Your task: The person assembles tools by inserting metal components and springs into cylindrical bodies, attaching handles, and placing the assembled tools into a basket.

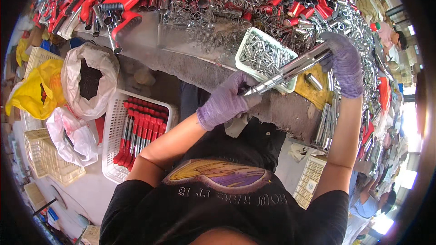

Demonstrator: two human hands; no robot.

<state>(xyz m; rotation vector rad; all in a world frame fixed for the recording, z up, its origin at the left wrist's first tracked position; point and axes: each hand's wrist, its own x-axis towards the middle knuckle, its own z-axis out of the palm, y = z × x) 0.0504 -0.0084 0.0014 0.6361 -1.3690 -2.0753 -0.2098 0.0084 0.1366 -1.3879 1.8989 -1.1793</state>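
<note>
My left hand [229, 100], in a purple glove, is closed round the thin lower end of a shiny chrome tube [299, 63]. The tube slants up to the right, its wider part at the upper end. There my gloved right hand [344, 63] is wrapped round it, hiding that tip. Just beyond the tube sits a pale green plastic tray [242, 65] full of small metal pins [263, 54]. A short metal cylinder [314, 81] lies on a yellow cloth [311, 94] below the tube, near my right hand.
Red-and-black handles [125, 2], coil springs [218, 16] and red-and-chrome sleeves [318, 9] are heaped across the far bench. Metal rods [324, 127] lie at its right edge. A white crate [111, 131] of red tools and open sacks [91, 77] stand at left. People are at far right.
</note>
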